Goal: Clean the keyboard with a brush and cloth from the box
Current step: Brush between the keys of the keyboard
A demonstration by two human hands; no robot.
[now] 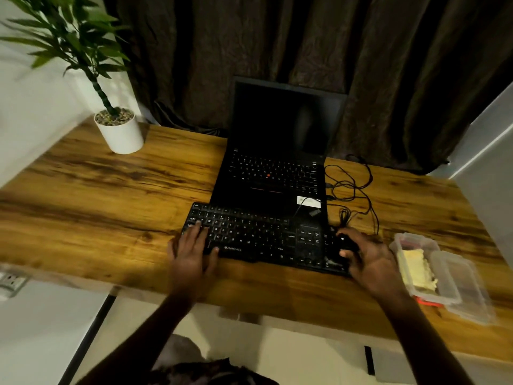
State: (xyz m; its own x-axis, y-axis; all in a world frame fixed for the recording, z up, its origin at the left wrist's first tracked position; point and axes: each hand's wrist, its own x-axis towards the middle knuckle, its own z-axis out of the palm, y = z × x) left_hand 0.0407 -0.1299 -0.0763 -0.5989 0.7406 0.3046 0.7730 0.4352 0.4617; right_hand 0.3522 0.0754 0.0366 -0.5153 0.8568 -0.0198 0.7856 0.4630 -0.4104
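Left hand (193, 247) rests flat, fingers released, on the keyboard (258, 240), apparently to steady it. Right hand (370, 261) curls at its right end; grasp cannot be told.

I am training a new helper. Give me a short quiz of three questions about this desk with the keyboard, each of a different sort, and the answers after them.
1. True or false: the yellow cloth lies on the black keyboard.
2. Where does the left hand rest? A) on the left end of the keyboard B) on a mug C) on a book
3. Fill in: behind the keyboard stands an open ____ with a dark screen.

Key: 1 false, the cloth lies in the clear plastic box at the right; 2 A; 3 laptop.
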